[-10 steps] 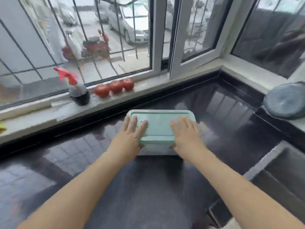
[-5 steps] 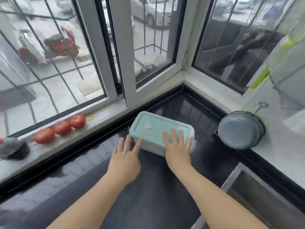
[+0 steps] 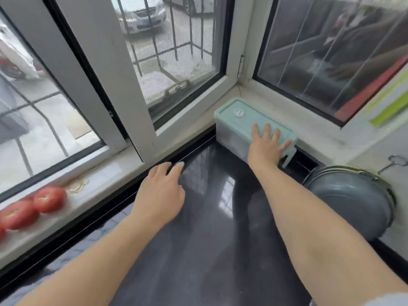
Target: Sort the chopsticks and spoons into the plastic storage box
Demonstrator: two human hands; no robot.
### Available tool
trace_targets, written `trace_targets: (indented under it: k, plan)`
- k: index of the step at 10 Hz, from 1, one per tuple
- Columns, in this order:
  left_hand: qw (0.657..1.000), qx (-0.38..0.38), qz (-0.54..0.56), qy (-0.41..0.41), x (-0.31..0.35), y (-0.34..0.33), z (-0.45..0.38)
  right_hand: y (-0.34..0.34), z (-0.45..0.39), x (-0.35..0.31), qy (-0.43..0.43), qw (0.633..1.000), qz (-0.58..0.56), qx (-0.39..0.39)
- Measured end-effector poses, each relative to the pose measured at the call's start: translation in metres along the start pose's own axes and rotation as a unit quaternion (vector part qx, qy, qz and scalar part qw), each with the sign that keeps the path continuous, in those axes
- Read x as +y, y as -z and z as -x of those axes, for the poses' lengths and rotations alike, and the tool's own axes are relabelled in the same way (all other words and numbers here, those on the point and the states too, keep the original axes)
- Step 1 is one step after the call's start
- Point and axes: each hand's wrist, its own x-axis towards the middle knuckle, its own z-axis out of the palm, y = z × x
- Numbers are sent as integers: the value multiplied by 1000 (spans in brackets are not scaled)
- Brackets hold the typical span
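The plastic storage box [image 3: 247, 127] has been slid away from the middle of the worktop [image 3: 209, 217] since half a second ago and is now seen tucked into the corner where the two window sills meet, its mint-green lid [image 3: 242, 113] closed. The left hand [image 3: 160, 195], earlier just beside the box, has been left behind and is held over the dark worktop well short of the box, fingers loosely extended and holding nothing. The right hand [image 3: 266, 146] is laid flat on the near end of the lid, fingers spread.

No chopsticks or spoons can be seen, so the sorting may already be done or not yet begun. A side clip [image 3: 289, 154] appears to hang unlatched at the box's right end; if the box is pushed further, the lid could be lifted or skewed. Because the box is pressed at one end only, it could be swivelled against the sill instead of sliding straight. A grey pan [image 3: 348, 199] lies near the box's right end and could be knocked by the forearm. Tomatoes [image 3: 33, 206] rest on the sill far to the box's left.
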Motion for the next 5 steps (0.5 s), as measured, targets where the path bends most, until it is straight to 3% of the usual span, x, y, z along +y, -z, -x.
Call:
trace_targets:
  k: [3,5]
  plan:
    - [999,-9,35,41,-19,11,4,-3,-43,2,-26,999,22,-27]
    - [994,19,77,72,-29,30,36,24,-32,7,24,998,-22,-57]
